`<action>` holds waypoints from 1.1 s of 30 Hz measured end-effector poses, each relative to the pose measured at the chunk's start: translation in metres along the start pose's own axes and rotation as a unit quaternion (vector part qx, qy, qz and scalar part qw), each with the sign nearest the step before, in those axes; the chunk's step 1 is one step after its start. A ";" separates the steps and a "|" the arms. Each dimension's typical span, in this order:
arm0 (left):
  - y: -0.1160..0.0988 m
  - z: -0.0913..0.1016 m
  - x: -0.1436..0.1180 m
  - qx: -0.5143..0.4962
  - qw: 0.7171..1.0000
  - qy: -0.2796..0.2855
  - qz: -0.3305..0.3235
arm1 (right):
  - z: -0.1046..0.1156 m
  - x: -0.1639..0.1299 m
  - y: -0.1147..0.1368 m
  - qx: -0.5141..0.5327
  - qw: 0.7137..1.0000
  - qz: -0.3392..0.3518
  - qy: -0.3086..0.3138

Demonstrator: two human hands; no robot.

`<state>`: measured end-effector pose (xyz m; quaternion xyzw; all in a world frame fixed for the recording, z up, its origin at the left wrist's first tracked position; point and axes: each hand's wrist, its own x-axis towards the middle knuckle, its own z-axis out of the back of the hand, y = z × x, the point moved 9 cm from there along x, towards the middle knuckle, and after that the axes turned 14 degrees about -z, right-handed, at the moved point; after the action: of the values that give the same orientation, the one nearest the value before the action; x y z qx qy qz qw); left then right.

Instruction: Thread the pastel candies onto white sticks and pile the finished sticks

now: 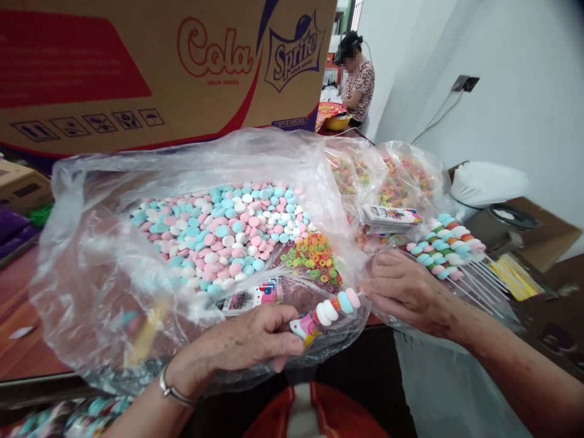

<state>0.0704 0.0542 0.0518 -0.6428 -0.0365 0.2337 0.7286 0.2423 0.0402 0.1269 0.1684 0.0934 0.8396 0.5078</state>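
Currently grasping one candy skewer (329, 311) over the near right edge of the clear plastic bag (219, 161), by its printed end in the closed grip of the left hand (250, 339) and by its stick tip in the pinching grip of the right hand (406, 293), with pastel candies (219, 231) and ring candies (316, 258) in that bag, carton (137, 73) behind it.

a candy skewer (327, 312) slants at near centre, right end farther: pink, blue, orange and white pieces, a yellow-white-pink part leftmost.
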 end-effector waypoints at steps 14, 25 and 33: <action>0.008 0.001 -0.003 0.007 1.000 -0.009 0.012 | -0.007 0.005 0.011 0.036 0.995 0.002 0.091; 0.018 -0.022 0.008 -0.111 0.991 -0.078 -0.005 | -0.014 0.016 0.004 0.139 0.984 -0.058 0.095; 0.000 -0.021 0.011 -0.018 0.995 -0.066 -0.069 | -0.006 0.024 0.007 0.093 0.986 -0.037 0.132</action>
<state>0.0875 0.0388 0.0457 -0.6349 -0.1336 0.2240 0.7272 0.2237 0.0583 0.1278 0.0990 0.2434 0.8229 0.5037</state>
